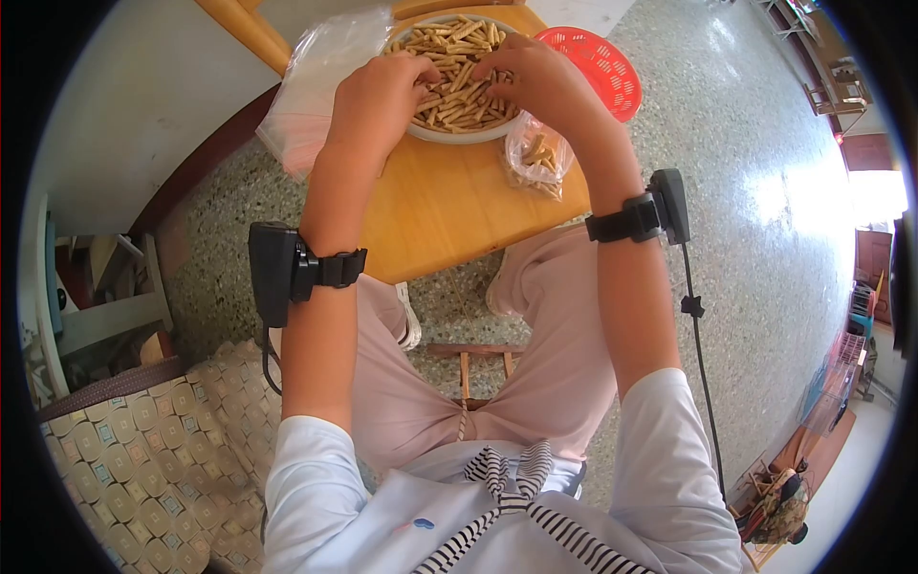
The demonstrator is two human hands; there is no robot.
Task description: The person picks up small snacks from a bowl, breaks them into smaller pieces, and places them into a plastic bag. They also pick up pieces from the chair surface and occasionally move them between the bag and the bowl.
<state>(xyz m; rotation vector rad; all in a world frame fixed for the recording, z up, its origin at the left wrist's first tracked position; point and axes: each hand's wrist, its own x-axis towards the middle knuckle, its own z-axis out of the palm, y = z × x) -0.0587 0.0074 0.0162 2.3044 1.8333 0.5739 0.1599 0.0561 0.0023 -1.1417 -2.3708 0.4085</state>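
Observation:
A round, pale-rimmed bowl [469,138] heaped with tan, ridged snack sticks [455,43] stands at the far end of a small wooden table. Over the bowl's left side, my left hand [387,91] is closed, its curled fingertips among the sticks. My right hand [535,75] reaches in from the right, thumb and fingers bent together on several sticks. Exactly how many sticks either hand grips is hidden. Close to the bowl's lower right, below my right hand, sits a clear plastic bag [537,158] partly filled with the same sticks.
Clear plastic bags [320,81] lie at the table's left edge. A red perforated plastic basket or lid [602,72] is behind my right forearm. The wooden table [449,215] stands before my knees. Patterned fabric [153,469] is at lower left, and speckled floor [727,191] extends right.

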